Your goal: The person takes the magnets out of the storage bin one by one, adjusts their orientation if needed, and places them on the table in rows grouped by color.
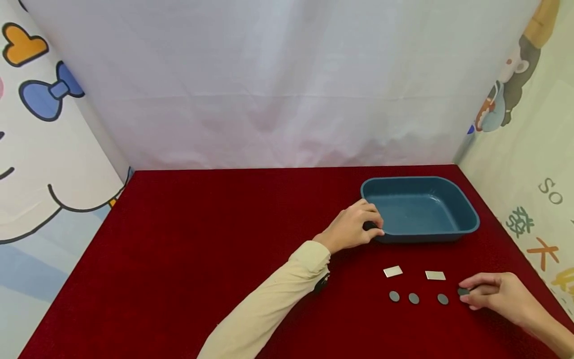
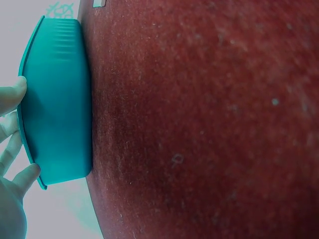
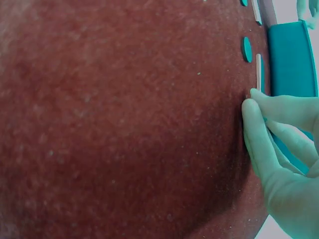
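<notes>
My left hand grips the near-left corner of a blue plastic basin, fingers and thumb on its rim. The left wrist view shows the basin's outer wall with fingertips on the edge. My right hand pinches a small dark grey disc at the right, just over the cloth. In the right wrist view, that hand's fingertips hide most of the disc. To its left lie three similar discs in a row. Two pale rectangular pieces lie between the discs and the basin.
A dark red cloth covers the table. White fabric hangs behind it. Printed panels stand at the left and right, the right one near the basin and my right hand.
</notes>
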The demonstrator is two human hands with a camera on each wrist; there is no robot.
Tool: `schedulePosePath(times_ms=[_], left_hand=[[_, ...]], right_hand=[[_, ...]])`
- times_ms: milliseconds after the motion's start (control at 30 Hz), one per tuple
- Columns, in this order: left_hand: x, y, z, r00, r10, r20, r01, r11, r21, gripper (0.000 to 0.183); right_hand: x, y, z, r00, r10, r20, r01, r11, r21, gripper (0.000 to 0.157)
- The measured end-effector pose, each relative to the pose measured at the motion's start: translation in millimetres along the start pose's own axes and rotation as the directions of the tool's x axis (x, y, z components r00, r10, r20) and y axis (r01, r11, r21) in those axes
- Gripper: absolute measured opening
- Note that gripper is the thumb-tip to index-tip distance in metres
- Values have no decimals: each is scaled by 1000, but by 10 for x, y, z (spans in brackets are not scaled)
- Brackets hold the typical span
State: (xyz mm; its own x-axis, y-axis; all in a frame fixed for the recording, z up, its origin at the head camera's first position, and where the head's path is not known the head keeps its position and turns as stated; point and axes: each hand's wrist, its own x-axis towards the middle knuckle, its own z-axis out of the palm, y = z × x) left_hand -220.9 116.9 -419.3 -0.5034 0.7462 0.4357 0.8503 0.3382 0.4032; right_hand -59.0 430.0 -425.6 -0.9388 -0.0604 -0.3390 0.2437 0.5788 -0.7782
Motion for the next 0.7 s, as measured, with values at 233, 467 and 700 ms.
schedulePosePath(times_ms=[233, 467, 700], left_hand=[[0, -7, 5, 1000, 7, 4, -7, 1000, 14, 10], [-1, 8, -9, 1000, 8, 0, -8, 1000, 11, 10], [-8, 17, -25, 1000, 9, -1, -9, 1000, 9, 10]], right_hand=[[-2, -41, 29, 998, 31, -56, -39, 990, -138, 25], [4, -64, 62, 992, 43, -115, -72, 961, -268, 22], [32, -84, 65, 992, 60, -113, -92, 951, -297, 23]])
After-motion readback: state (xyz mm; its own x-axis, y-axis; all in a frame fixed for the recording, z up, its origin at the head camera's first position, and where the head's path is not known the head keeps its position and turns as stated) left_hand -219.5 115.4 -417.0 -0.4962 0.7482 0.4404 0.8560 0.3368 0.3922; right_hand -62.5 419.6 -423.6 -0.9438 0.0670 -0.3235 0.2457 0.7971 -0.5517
